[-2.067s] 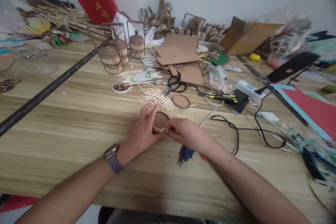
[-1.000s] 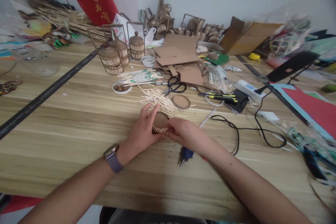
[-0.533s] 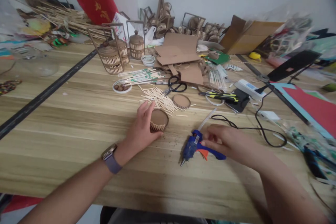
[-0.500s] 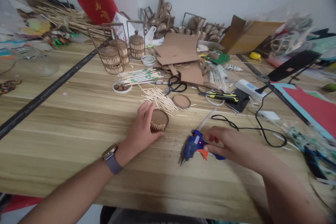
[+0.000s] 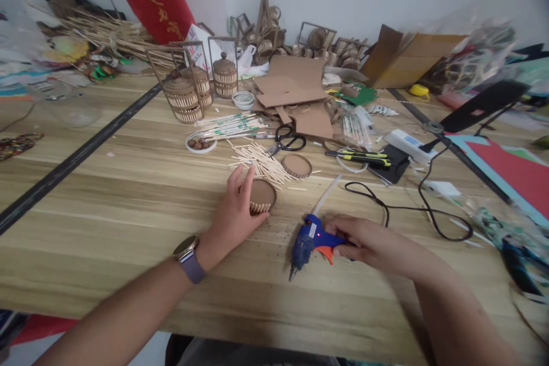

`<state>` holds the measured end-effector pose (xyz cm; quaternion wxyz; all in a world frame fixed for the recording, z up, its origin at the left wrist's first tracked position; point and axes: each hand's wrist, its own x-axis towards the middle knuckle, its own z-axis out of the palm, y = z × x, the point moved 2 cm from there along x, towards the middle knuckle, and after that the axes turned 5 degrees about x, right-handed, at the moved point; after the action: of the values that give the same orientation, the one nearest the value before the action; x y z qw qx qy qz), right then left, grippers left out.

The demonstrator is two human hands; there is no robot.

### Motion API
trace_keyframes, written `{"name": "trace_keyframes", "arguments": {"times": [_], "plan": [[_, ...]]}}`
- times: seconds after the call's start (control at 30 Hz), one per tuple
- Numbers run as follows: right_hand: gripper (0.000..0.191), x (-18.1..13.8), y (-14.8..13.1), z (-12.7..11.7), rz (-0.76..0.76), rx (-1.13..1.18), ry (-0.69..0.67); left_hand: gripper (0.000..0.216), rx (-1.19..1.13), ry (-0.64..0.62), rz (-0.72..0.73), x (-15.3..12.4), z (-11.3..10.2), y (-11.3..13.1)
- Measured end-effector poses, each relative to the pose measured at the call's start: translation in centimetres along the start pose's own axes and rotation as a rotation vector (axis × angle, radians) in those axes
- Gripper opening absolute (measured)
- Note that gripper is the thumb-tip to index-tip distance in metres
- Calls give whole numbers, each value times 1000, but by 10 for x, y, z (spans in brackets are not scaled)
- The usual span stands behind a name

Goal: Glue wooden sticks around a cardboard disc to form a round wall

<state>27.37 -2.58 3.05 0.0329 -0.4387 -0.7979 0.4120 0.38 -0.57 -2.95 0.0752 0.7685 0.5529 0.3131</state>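
My left hand holds a round cardboard base by its side, thumb in front and fingers behind. Short wooden sticks stand upright along the near part of its rim. My right hand is closed round the handle of a blue glue gun with an orange trigger and a small red light. Its nozzle points down toward the table's front, and a clear glue stick sticks out of its back. Behind the base lies a heap of cut sticks, beside a second round cardboard disc.
Black scissors, a yellow-black cutter and a phone lie further back. A black cord loops right of the glue gun. Finished stick baskets with tall handles stand at back left. Cardboard sheets are piled behind.
My right hand has closed on the glue gun's handle, and the gun has shifted slightly left and toward me. My left hand stays at the round base.
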Motion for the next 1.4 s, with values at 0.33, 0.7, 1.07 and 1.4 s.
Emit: {"name": "trace_keyframes", "arguments": {"times": [0.33,0.7,1.07,1.4], "plan": [[33,-5,3,-8,1,234,249,111,-47,-18,1,0,1,-1],[41,34,9,18,104,426,399,113,-46,-8,7,0,1,-1],[32,32,8,37,49,151,398,111,-38,-5,17,-1,1,-2],[25,35,-1,41,-56,20,448,112,-21,1,29,-1,2,-2]]}}
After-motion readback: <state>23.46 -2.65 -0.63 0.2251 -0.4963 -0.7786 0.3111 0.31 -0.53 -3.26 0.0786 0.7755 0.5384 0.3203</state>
